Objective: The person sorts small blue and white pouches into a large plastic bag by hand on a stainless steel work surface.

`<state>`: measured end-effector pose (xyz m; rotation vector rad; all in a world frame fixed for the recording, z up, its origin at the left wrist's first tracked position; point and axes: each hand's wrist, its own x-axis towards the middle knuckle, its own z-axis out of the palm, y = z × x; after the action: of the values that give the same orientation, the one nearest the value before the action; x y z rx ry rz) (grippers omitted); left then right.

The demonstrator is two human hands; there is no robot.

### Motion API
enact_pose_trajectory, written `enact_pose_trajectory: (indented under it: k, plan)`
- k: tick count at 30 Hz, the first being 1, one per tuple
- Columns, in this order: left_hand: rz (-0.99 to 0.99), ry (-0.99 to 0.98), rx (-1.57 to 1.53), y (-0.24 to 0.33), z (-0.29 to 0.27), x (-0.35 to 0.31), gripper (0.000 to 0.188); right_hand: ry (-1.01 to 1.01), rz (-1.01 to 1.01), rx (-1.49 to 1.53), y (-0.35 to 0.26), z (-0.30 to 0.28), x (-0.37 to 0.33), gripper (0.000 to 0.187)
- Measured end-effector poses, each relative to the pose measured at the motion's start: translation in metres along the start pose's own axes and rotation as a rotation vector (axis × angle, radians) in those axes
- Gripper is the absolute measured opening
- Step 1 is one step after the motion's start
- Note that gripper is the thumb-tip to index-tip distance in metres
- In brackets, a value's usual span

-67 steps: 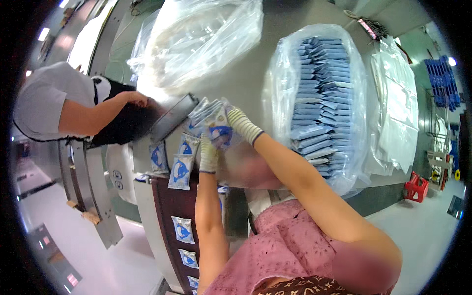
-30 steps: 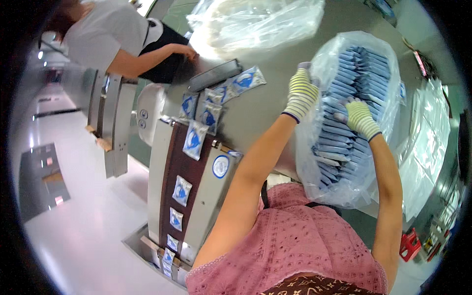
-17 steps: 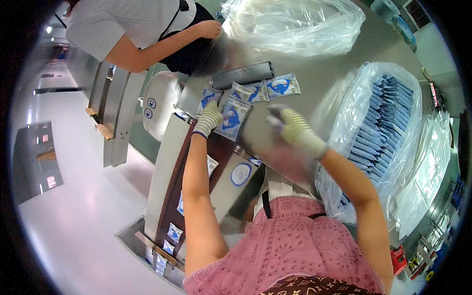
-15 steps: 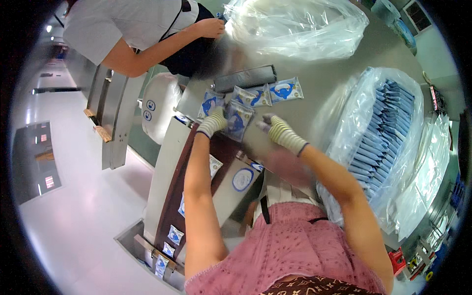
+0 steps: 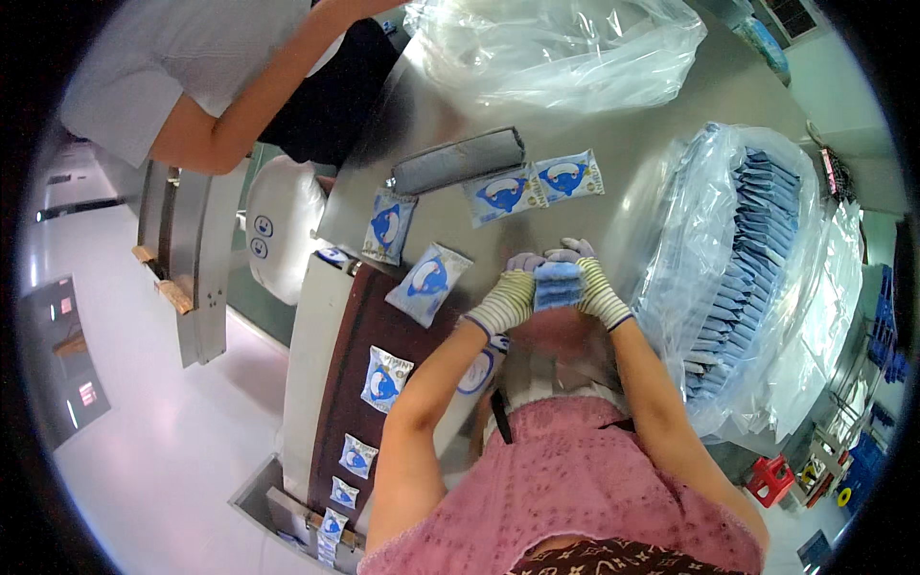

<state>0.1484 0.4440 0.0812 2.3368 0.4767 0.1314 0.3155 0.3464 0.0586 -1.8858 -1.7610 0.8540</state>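
Hands in striped knit gloves meet over a steel table, seen from above the person's head. The left hand (image 5: 506,299) and the right hand (image 5: 592,287) are pressed to either end of a small stack of pale blue flat sachets (image 5: 558,285), both hands clasped around it with fingers curled over its edges. The stack sits just above the brushed steel tabletop (image 5: 661,144), close to the person's chest, which is covered by a pink eyelet top (image 5: 565,489).

Just left of the left hand, a white and blue sachet with a dolphin picture (image 5: 428,282) lies tilted at the edge of the table, where a dark brown conveyor belt (image 5: 356,335) begins. More sachets of the same kind ride down the belt, spaced apart, the nearest one (image 5: 385,378) beside the left forearm. Beyond the hands, a pair of joined sachets (image 5: 533,186) lies flat next to a grey padded roll (image 5: 458,161), and another sachet (image 5: 388,226) lies to the left of those.

To the right of the right hand stands a large clear plastic bag packed with rows of blue sachets (image 5: 757,259). At the far end of the table is a crumpled clear plastic bag (image 5: 556,48). At upper left, a co-worker's arm (image 5: 240,125) reaches toward the table.
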Motion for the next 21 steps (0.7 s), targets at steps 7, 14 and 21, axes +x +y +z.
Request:
enact_pose_trajectory:
  k: [7,14,21]
  plan:
    - [-0.234,0.160,0.343,-0.055,-0.073,0.088,0.031,-0.089,-0.013,-0.388,-0.024,-0.129,0.100,0.075]
    - [-0.696,-0.280,0.190,-0.014,-0.058,0.094,0.049,-0.450,0.274,-0.334,0.015,-0.130,0.101,0.064]
    - [-0.441,0.482,-1.421,-0.022,-0.031,0.060,0.040,-0.200,0.265,1.061,-0.031,-0.152,0.039,0.050]
